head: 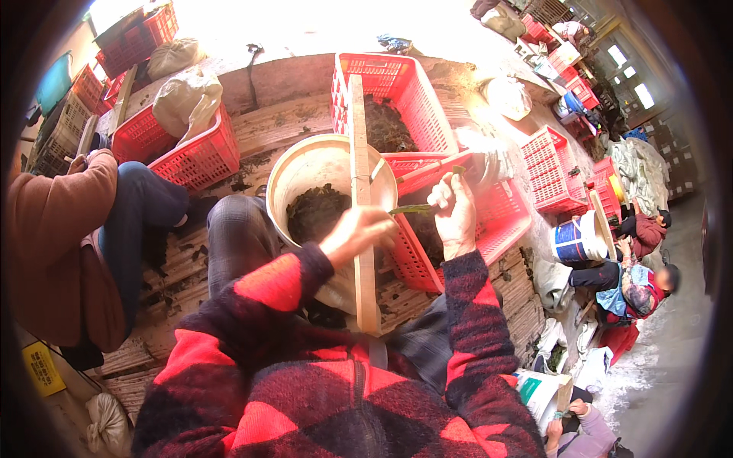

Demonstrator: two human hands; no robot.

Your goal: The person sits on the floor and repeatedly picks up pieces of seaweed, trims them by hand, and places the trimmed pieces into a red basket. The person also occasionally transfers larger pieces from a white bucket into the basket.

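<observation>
My right hand (458,214) is raised over the red crates, fingers closed around a dark green, leaf-like strip (413,209). One end of the strip pokes out above the thumb; the other reaches left toward the board. My left hand (361,231) is blurred over a wooden board (363,172), its fingertips close to the strip's left end. Whether it grips anything is unclear. The board lies across a round off-white bucket (282,183) between my knees. Dark green-brown leafy material (315,212) sits inside the bucket.
A red plastic crate (426,109) with dark scraps stands beyond the bucket; another (507,220) is right of it. On the left, a seated person (63,246) works beside a red crate (197,157) holding a pale sack (186,103). Several people sit along the right side.
</observation>
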